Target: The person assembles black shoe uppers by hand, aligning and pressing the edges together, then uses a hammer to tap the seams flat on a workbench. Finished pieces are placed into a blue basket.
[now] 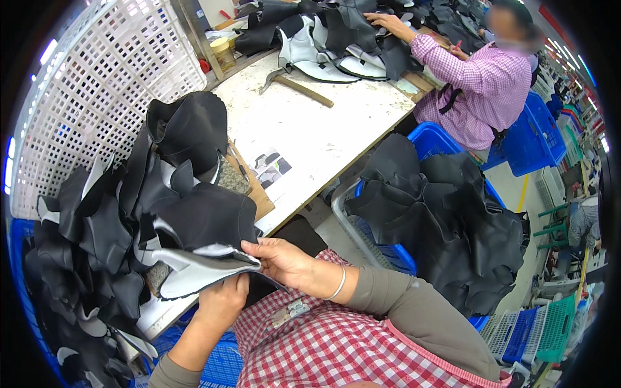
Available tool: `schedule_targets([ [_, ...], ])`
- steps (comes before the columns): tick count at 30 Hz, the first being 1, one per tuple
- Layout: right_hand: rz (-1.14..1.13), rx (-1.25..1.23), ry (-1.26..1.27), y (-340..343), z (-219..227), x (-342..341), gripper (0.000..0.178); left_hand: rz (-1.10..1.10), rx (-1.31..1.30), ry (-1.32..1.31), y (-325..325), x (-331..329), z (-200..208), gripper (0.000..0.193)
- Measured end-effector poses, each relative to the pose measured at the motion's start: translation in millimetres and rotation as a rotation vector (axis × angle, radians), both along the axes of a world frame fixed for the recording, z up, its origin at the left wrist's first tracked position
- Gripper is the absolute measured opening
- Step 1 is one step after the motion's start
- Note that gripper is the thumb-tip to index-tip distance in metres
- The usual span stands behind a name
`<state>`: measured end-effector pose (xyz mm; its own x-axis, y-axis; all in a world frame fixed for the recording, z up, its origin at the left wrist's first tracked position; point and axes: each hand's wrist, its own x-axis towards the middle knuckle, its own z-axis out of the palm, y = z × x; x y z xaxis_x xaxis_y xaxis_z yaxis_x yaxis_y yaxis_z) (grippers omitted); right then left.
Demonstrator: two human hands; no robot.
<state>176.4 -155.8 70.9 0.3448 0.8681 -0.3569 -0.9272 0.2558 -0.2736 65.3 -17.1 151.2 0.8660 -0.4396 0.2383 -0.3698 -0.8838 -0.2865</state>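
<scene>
A black shoe upper with a pale lining (207, 268) is held over the near edge of the white table, its lining side partly turned up. My left hand (223, 301) grips it from below, the fingers partly hidden behind the material. With thumb and fingers, my right hand (281, 262) pinches its edge at the right end. Just beyond, a pile of black uppers (187, 174) covers the left part of the table. Between the pile and a printed sheet (270, 169) lie a brown board (262, 200) and a dark pen-like tool (238, 161).
A hammer (301, 89) lies on the white table (304, 136). Another person (475, 90) handles uppers at its far end. To the right, a blue crate (430, 139) overflows with black uppers. A white perforated basket (97, 97) stands at the left, and a small jar (223, 55) behind.
</scene>
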Motion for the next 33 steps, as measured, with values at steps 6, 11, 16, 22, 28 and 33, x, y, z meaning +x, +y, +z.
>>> schedule_targets([
  [6,-0.065,0.231,-0.121,-2,23,10,0.024,-0.111,-0.11,-0.094,9,-6,32,0.03],
  [11,-0.087,0.257,-0.107,4,57,22,0.022,-0.219,-0.047,-0.211,5,10,68,0.034],
  [16,-0.103,0.263,-0.134,13,58,28,0.021,-0.088,-0.114,-0.111,9,21,68,0.035],
  [22,-0.133,0.16,-0.105,20,42,26,0.023,0.11,-0.121,0.018,18,24,22,0.029],
  [28,-0.119,0.114,-0.186,19,44,24,0.023,0.116,-0.25,0.052,0,25,24,0.021],
  [33,-0.088,0.132,-0.187,14,44,27,0.024,-0.016,-0.149,-0.248,-1,8,43,0.034],
])
